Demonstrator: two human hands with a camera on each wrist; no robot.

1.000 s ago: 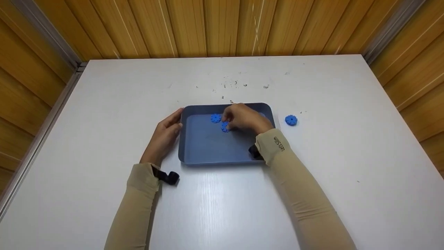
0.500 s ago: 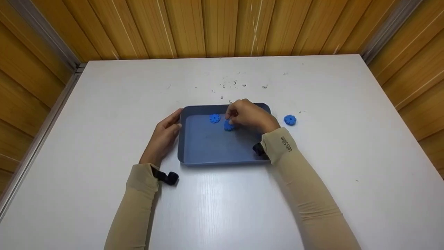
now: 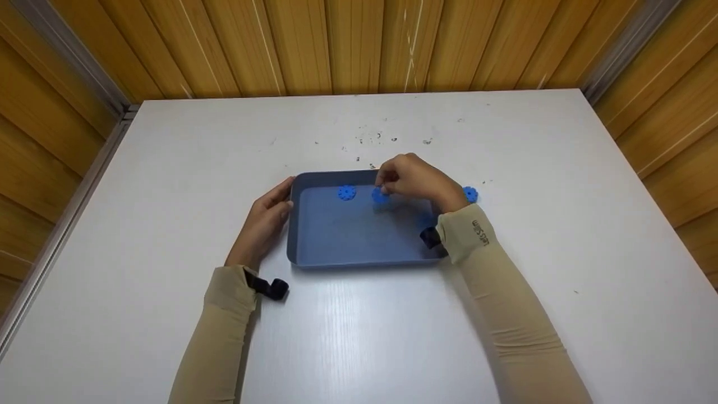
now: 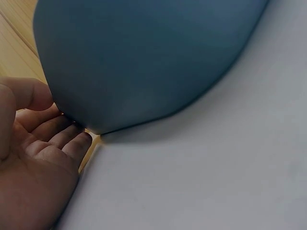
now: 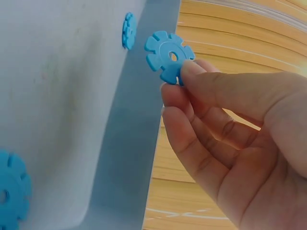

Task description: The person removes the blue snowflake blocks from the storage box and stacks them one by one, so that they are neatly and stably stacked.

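In the head view, my right hand (image 3: 419, 180) pinches a flat blue notched disc (image 3: 380, 196) with a round center hole, between thumb and fingers. It holds this disc over the far part of the grey-blue tray (image 3: 336, 247). The right wrist view shows the held disc (image 5: 160, 49) tilted near the tray's wall (image 5: 120, 143). Another such disc (image 3: 346, 192) lies in the tray near its far wall. My left hand (image 3: 261, 224) rests against the tray's left wall, its fingertips touching the outside. In the left wrist view these fingers (image 4: 76, 146) lie loosely extended along the edge.
One more blue disc (image 5: 12, 191) lies on the tray floor, mostly behind my right wrist in the head view. Right of the tray, a blue disc (image 3: 470, 194) on the white table (image 3: 336, 336) is partly covered by my hand. Wood-patterned walls (image 3: 359, 45) border the table.
My right hand has moved right and away from me, carrying the pinched disc up from the tray floor. My left hand stays at the tray's left side.
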